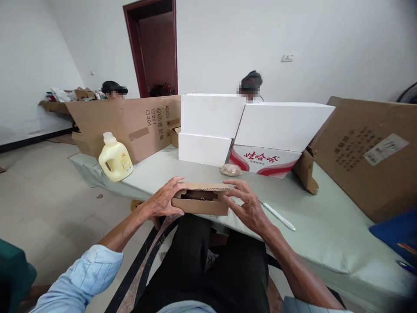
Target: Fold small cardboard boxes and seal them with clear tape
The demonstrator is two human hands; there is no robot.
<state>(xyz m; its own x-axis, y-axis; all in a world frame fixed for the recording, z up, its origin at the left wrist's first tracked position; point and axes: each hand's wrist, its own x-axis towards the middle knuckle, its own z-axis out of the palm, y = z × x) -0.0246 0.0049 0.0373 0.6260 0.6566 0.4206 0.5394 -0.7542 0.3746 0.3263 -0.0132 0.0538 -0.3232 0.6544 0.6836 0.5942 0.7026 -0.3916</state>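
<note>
- Left hand (pixel 169 196): grip closed round the left end of the small cardboard box (pixel 202 207), thumb on the near side.
- Right hand (pixel 246 202): fingers curled loosely at the box's right end. Couldn't tell whether they pinched it or just touched.
- Box sat at the worktop's (pixel 339 234) near edge, above the lap, slot-like opening up, rim ragged. Couldn't tell how much was supported.
- Main risk: slack left grip plus a push from the right might have tipped it into the lap. Thin board looked liable to crush or tear if squeezed hard.
- Slim white-handled tool (pixel 278 216) lay just beside the right hand; a sideways sweep could have knocked it or nicked skin, if the thin tip was sharp.
- Plastic-wrapped bundle (pixel 231 170) lay beyond the box, by the red-and-white carton (pixel 260 161).
- Yellow jug (pixel 115 161) stood upright near the left edge; a wide elbow could have toppled it.
</note>
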